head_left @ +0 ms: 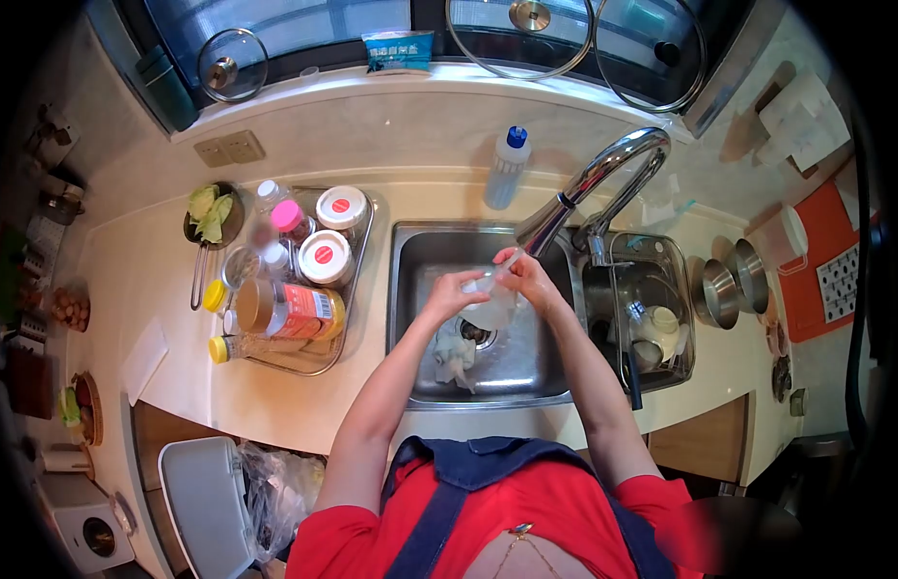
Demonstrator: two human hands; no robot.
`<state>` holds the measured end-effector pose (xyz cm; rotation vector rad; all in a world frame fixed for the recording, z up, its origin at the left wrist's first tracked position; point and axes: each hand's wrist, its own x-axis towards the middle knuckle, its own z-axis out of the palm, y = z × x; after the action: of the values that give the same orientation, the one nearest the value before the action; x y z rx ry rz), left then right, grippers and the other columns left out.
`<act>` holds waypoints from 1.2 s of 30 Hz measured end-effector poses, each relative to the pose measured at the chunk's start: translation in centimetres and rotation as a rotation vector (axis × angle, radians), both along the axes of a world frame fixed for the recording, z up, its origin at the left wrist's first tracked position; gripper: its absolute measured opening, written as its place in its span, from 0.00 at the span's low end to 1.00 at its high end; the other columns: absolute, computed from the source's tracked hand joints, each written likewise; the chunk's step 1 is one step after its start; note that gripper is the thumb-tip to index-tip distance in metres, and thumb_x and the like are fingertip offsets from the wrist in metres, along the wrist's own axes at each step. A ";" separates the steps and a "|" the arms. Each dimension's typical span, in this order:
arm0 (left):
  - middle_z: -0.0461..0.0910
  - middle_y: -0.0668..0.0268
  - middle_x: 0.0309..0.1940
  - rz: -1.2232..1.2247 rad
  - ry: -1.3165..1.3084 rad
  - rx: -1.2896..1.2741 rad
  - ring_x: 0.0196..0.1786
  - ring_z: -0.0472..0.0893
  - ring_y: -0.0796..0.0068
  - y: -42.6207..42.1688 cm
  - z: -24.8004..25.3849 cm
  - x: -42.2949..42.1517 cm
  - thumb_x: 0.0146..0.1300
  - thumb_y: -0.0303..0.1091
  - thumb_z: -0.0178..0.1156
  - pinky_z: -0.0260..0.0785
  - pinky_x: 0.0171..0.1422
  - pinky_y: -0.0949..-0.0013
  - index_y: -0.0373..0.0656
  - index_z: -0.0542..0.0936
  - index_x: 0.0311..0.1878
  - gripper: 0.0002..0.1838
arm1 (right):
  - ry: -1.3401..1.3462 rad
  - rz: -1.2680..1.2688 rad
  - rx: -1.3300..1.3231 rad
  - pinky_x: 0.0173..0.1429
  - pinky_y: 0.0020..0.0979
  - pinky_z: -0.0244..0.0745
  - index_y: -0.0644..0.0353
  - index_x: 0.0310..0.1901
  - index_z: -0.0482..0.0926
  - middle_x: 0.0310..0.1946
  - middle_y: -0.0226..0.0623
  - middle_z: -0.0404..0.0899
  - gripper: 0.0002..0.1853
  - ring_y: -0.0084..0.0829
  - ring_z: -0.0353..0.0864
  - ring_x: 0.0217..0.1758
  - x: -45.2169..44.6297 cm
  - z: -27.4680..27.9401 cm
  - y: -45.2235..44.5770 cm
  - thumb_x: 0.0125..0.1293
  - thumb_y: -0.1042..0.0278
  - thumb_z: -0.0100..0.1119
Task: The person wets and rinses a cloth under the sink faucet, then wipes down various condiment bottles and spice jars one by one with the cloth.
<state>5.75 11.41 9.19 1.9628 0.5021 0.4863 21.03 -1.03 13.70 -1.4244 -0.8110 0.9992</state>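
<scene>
Over the metal sink (536, 372), my left hand (454, 292) and my right hand (526, 278) hold a translucent, whitish item (492, 311) between them. Its exact shape is hard to make out. The fingers of both hands are closed on it, just below the spout of the chrome faucet (547, 224). A pale crumpled cloth (455, 359) lies in the sink beside the drain (476, 334), below my left hand.
Left of the sink, a tray (357, 309) holds several jars and bottles. A blue-capped bottle (508, 172) stands behind the sink. To the right are a dish rack (682, 362) and metal bowls (719, 294). A pan (239, 214) with leaves sits at the back left.
</scene>
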 end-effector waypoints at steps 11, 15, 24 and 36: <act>0.81 0.60 0.30 0.329 0.001 -0.075 0.36 0.80 0.64 1.8 -0.4 -0.2 0.53 0.38 0.63 0.70 0.41 0.67 0.43 0.83 0.31 0.09 | -0.700 -0.029 -0.253 0.41 0.34 0.73 0.64 0.35 0.81 0.28 0.43 0.79 0.11 0.33 0.81 0.36 1.8 -5.5 -1.5 0.54 0.65 0.65; 0.79 0.62 0.30 0.361 -0.027 -0.019 0.36 0.79 0.65 2.2 -1.2 -0.5 0.52 0.35 0.63 0.70 0.42 0.67 0.41 0.83 0.31 0.08 | -0.148 -0.164 -0.232 0.36 0.28 0.73 0.63 0.33 0.78 0.25 0.35 0.78 0.09 0.24 0.78 0.31 1.2 -7.0 -1.1 0.57 0.65 0.63; 0.81 0.64 0.40 0.127 -0.060 -0.397 0.43 0.78 0.78 -0.6 1.2 3.0 0.58 0.31 0.60 0.70 0.46 0.73 0.38 0.80 0.44 0.12 | -0.609 -0.306 0.090 0.44 0.31 0.75 0.63 0.45 0.75 0.37 0.39 0.81 0.21 0.29 0.80 0.42 -3.0 -4.4 2.0 0.47 0.74 0.66; 0.80 0.61 0.42 -0.275 0.081 -1.130 0.43 0.81 0.65 -2.7 -11.9 1.7 0.68 0.65 0.29 0.70 0.51 0.66 0.42 0.75 0.53 0.37 | 0.034 -0.283 0.176 0.48 0.27 0.73 0.63 0.43 0.78 0.37 0.32 0.79 0.14 0.25 0.78 0.41 1.2 -1.8 3.1 0.53 0.75 0.63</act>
<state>7.45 8.74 -2.67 0.9279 0.4070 -0.0823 22.28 2.03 11.93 -1.3233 -0.6341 0.7161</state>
